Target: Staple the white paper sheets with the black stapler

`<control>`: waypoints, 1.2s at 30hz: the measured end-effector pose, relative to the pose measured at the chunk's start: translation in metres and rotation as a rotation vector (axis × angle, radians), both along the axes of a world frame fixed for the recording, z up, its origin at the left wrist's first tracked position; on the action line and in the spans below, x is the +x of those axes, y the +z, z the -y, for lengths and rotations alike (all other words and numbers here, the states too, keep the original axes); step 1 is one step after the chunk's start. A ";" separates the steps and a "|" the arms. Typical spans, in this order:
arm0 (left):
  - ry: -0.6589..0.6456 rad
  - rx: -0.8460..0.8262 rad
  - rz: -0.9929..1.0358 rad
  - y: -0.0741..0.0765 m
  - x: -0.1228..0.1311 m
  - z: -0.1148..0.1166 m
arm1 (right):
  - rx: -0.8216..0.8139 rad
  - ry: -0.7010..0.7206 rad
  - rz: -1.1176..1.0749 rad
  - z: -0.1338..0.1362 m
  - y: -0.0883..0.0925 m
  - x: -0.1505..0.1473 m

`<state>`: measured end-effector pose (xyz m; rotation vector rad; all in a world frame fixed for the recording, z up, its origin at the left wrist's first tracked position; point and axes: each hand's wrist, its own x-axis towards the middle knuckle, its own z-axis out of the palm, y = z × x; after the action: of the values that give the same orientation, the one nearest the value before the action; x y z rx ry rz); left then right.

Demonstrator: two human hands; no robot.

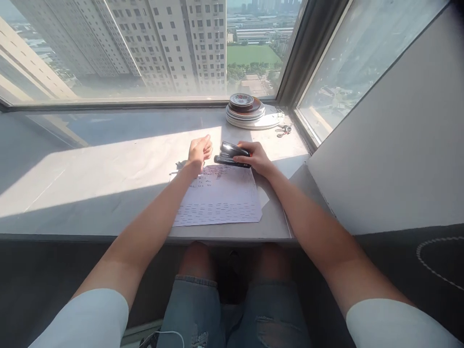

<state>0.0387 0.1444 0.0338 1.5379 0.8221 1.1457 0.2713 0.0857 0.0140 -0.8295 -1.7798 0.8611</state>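
- A wide window sill (90, 174), smooth and pale like stone, lies below a large window (174, 58); sunlight makes a bright band across it.
- On the right part of the sill, between the front and back edges, is the stapler (235, 150): black, glossy, slim, with a strong shine on its rounded top arm.
- Its long axis runs nearly parallel to the front edge; the free end points left, and its arm and base stand apart there.
- The right hand (256, 157) grips its rear end, thumb below and fingers above.
- The left hand (199, 150) is closed, fingers curled; whether it contains something, I cannot tell.
- Just before the stapler lies flat white paper (224, 195), handwritten at the far part, near the front edge.
- Round plates (244, 117) are stacked by the back right corner; metal keys (287, 128) lie beside them.
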 end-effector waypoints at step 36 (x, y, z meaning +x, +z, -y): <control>-0.163 -0.388 0.286 -0.019 -0.001 -0.013 | -0.175 -0.020 0.276 -0.006 -0.002 -0.005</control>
<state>0.0374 0.1575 0.0150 1.0714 0.6648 0.9891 0.2667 0.0922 0.0121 -1.1227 -1.9495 0.9342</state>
